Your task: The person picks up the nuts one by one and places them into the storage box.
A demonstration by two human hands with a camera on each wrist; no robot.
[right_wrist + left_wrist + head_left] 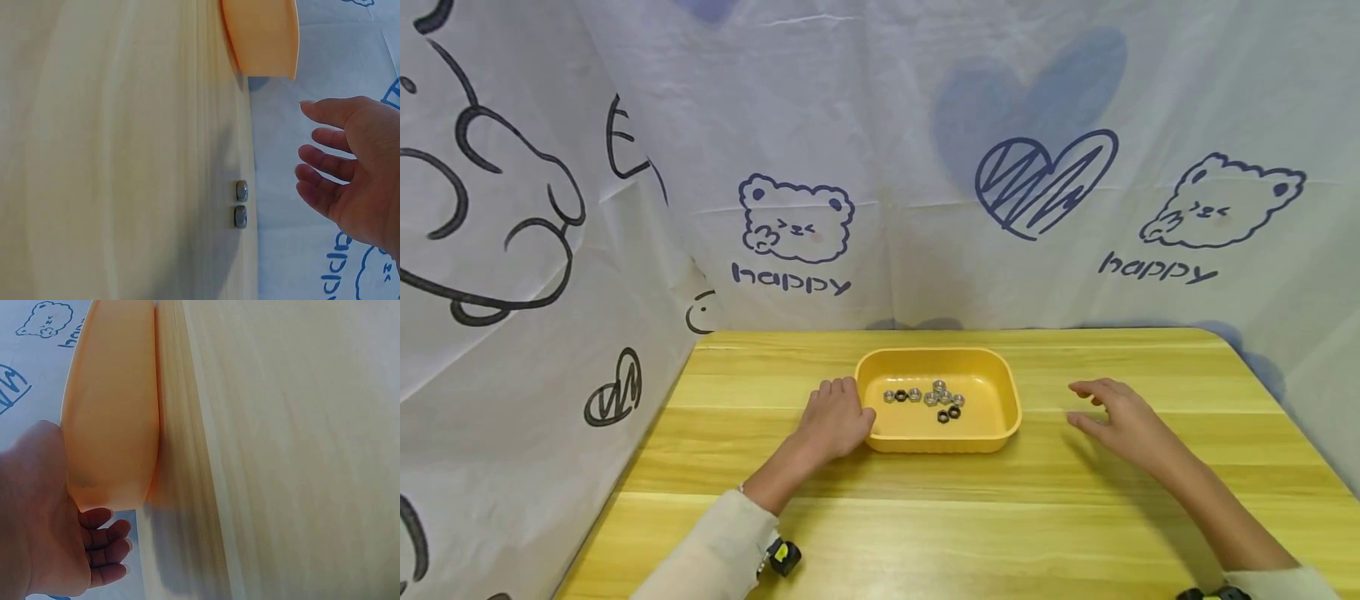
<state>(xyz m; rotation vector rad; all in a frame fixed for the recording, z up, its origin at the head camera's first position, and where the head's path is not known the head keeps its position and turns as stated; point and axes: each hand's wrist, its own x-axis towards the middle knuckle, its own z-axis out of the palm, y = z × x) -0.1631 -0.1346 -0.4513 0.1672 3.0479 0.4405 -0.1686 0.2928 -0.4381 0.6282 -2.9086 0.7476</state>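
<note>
The left hand [835,421] rests against the tray [1007,412] mid-table, fingers relaxed. The right hand [1116,417] hovers wide, empty. It looks like collecting nuts [925,398]; next, probably pinching the two loose nuts [241,204] near the table's far edge.

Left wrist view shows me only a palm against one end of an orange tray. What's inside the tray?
Observer: The tray holds a small cluster of nuts, mostly silver, a few black.
Operator: Where is the other hand?
Observer: The right hand hovers open over the table to the tray's right, apart from it.
Operator: Anything loose outside the tray?
Observer: Yes. The right wrist view shows two silver nuts side by side on the table, near that hand.
</note>
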